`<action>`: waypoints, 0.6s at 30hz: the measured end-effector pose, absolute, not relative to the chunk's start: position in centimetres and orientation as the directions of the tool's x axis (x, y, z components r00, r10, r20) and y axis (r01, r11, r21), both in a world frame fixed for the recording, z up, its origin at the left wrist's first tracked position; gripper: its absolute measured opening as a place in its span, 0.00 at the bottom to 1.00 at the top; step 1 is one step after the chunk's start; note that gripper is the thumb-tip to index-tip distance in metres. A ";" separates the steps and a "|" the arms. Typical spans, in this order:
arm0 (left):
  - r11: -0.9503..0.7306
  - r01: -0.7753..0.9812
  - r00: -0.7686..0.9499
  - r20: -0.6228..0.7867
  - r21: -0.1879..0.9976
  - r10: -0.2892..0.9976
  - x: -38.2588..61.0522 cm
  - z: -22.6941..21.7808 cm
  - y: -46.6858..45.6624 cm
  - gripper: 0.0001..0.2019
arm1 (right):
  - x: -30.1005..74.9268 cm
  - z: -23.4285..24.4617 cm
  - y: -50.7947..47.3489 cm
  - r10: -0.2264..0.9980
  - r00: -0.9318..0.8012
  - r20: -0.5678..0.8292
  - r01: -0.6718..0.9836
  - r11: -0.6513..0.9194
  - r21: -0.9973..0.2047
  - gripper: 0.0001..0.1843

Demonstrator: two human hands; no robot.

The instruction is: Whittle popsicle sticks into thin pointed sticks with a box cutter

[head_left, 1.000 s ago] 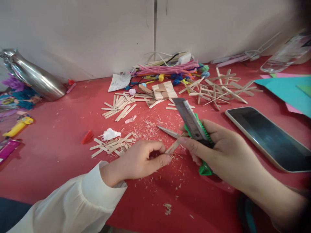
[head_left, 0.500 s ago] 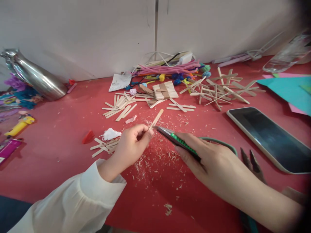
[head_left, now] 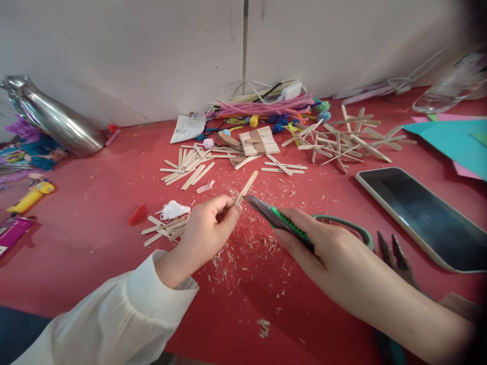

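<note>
My left hand (head_left: 211, 225) pinches a wooden craft stick (head_left: 248, 184) between thumb and fingers, its far end tilted up and to the right. In my right hand (head_left: 317, 246) is a green and black utility knife (head_left: 279, 220), gripped along its handle. The knife's tip lies at the edge of the stick, close to my left fingertips. Wood shavings (head_left: 271, 246) are scattered over the red table beneath both hands. Beside my left wrist lie more craft sticks (head_left: 162, 228) and a white fluffy lump (head_left: 174, 210).
Loose craft sticks (head_left: 186, 162), a banded bundle (head_left: 247, 144) and crossed sticks (head_left: 342, 139) spread behind my hands. A phone (head_left: 422, 215) and pliers (head_left: 395, 258) lie at right. A steel jug (head_left: 63, 119) stands at the back left, near a yellow lighter-like object (head_left: 30, 197).
The knife has turned slightly in my right hand, showing more of its flat side, with its tip still by the stick. My left hand has shifted very slightly right with the stick.
</note>
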State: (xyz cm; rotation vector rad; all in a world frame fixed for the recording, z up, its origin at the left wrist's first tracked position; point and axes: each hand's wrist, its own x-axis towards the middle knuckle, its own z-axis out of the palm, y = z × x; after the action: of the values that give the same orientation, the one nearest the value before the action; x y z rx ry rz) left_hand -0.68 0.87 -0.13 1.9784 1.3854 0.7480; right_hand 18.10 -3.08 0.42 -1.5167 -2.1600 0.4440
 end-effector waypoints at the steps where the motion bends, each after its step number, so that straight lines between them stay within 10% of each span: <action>1: -0.287 0.627 0.297 0.118 0.724 0.948 -0.7 -0.1 0.8 0.13 | 18.1 0.5 -3.1 0.948 -0.275 0.162 0.773 0.318 -0.549 0.10; 8: -0.398 0.721 0.320 0.237 0.567 0.917 -0.5 0.0 0.7 0.13 | 18.4 0.9 -2.9 0.883 -0.303 -0.358 0.450 -0.198 -0.871 0.14; 18: -0.415 0.752 0.320 0.267 0.512 0.909 -0.5 -0.1 0.7 0.13 | 18.1 0.9 -2.8 0.855 -0.325 -0.403 0.284 -0.319 -0.904 0.14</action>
State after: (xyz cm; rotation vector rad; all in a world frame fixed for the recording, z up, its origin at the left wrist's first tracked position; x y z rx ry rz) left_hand -0.55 0.71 -0.06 2.2960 1.4944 0.7588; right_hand 18.10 -2.83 0.85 -1.4615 -1.4704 1.6849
